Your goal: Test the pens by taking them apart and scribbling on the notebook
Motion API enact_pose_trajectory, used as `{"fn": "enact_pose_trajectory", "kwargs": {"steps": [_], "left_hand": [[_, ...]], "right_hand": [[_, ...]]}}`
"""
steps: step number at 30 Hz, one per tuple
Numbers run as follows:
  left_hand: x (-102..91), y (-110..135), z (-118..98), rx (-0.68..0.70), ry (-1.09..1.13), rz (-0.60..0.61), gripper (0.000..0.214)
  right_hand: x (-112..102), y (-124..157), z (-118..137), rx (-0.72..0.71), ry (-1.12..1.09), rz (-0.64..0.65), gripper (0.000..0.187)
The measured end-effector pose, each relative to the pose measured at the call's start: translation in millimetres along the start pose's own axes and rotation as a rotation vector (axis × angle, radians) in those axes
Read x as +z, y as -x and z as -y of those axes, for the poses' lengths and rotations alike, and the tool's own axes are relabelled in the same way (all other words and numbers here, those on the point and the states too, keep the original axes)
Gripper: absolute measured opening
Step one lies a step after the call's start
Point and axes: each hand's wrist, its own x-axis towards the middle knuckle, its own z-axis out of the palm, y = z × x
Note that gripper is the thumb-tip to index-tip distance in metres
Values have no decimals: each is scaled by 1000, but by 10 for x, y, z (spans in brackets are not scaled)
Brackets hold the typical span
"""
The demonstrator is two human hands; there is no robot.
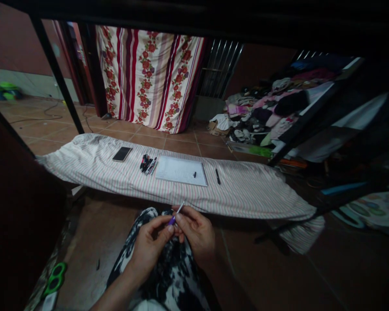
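Both of my hands meet over my lap and pinch a thin pen with a purple end [176, 214]. My left hand [151, 242] grips its lower purple part with thumb and fingers closed. My right hand [196, 233] holds the pen just above, fingers curled. In front of me lies a striped cloth-covered board [246, 190]. On it rest a spiral notebook [181, 170] with a small dark cap on it, a bunch of pens [148, 164], a single black pen [217, 176] and a phone [122, 153].
Green-handled scissors [54, 279] lie on the floor at the lower left. A floral striped curtain [147, 80] hangs at the back. A heap of clothes [266, 112] fills the right side. Dark metal frame bars [56, 73] cross the view on both sides.
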Motion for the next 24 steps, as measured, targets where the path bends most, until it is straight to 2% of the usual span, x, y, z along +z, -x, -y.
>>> {"fn": "enact_pose_trajectory", "kwargs": {"steps": [6,14,24], "left_hand": [[-9,-5,39,-5,-11,-8,23],[54,-22,31,15,-39,42,23],[25,-10,-42,36,-90,-8,22]], "right_hand": [[0,24,45,-21,-1,-64,29],[-99,17,68,-65,17,-63,20],[14,46,93,-124,74,-113,18]]}}
